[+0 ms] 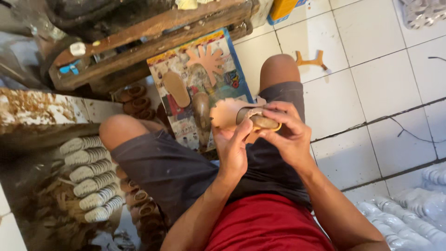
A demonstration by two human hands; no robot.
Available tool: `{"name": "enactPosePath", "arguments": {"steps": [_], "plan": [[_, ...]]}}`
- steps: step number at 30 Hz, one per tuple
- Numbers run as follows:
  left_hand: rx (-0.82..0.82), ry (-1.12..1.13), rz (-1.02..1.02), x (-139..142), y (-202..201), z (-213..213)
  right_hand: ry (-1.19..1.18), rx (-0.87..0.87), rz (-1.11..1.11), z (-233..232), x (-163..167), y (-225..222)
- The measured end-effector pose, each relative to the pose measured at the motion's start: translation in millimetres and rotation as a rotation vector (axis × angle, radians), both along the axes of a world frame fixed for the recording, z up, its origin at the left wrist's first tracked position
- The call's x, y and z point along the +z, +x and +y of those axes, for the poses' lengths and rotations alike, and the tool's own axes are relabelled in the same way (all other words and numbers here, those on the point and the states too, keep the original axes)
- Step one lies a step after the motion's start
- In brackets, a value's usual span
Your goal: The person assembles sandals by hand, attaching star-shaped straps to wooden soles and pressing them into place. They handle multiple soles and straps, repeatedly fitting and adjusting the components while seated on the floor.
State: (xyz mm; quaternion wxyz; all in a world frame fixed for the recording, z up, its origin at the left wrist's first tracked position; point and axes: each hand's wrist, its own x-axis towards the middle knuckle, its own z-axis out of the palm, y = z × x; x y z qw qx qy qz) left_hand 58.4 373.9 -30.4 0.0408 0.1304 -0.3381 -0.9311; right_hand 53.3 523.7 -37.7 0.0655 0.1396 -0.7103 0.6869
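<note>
Seated worker seen from above, both hands raised over the lap. The left hand point(232, 148) supports a small sandal sole point(259, 121) from below, its thumb pressed along the near edge and its fingers curled around the underside. The right hand point(288, 132) closes over the sole from the far side, fingertips pinching the brown strap end and yellowish rim. A flat tan leather cut-out point(225, 114) lies against the sole, held between the hands just above the dark grey shorts point(172, 169).

On the floor between the knees lies a printed cardboard sheet point(232, 60) bearing a tan insole point(176, 88), a splayed, many-fingered leather piece point(206, 60) and a darker shoe-shaped form point(201, 109). Beside the left knee, a row of ribbed white soles point(90, 179) is stacked along a rusty metal edge; brown leather loops point(134, 100) sit near the cardboard. A wooden frame point(153, 32) crosses the top of the view. A small Y-shaped tan offcut point(310, 60) rests on the white tiled floor point(371, 69), well apart from the hands. Clear plastic bags of pale goods point(409, 214) occupy the lower right corner.
</note>
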Motion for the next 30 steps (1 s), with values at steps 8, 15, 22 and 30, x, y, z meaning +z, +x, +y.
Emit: {"name": "enactPosePath", "arguments": {"steps": [8, 15, 22, 30], "plan": [[-0.010, -0.047, 0.034, -5, 8, -4, 0.140, -0.083, 0.063, -5, -3, 6], [-0.054, -0.036, 0.230, -2, 24, -20, 0.298, -0.014, 0.479, 3, 21, 2], [0.031, -0.044, 0.120, 1, 30, -23, 0.212, 0.035, 0.455, -6, 27, -5], [0.019, -0.026, 0.135, 16, 26, -25, 0.089, 0.097, 0.196, -17, 21, 0]]}}
